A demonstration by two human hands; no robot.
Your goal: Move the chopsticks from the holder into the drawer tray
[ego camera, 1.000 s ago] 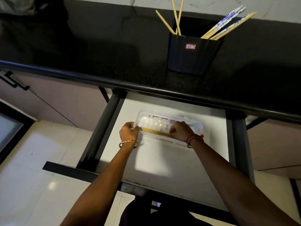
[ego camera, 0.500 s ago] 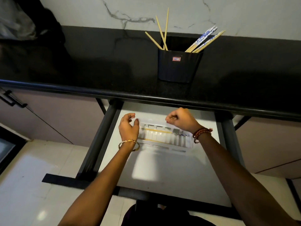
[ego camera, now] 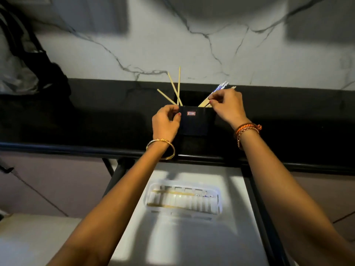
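On the black countertop, against the marble wall, the dark holder stands upright with chopsticks in it: three plain wooden ones fanned at its left corner, a blue-patterned bunch leaning right. Right hand pinches that right-hand bunch just above the rim, fingertips closed on the sticks. Left hand cups the holder's left side, thumb and fingers curled against the wall; firmness of grip unclear. Below, the drawer is pulled out; a white slotted tray sits in it with several chopsticks lying crosswise. View is blurred.
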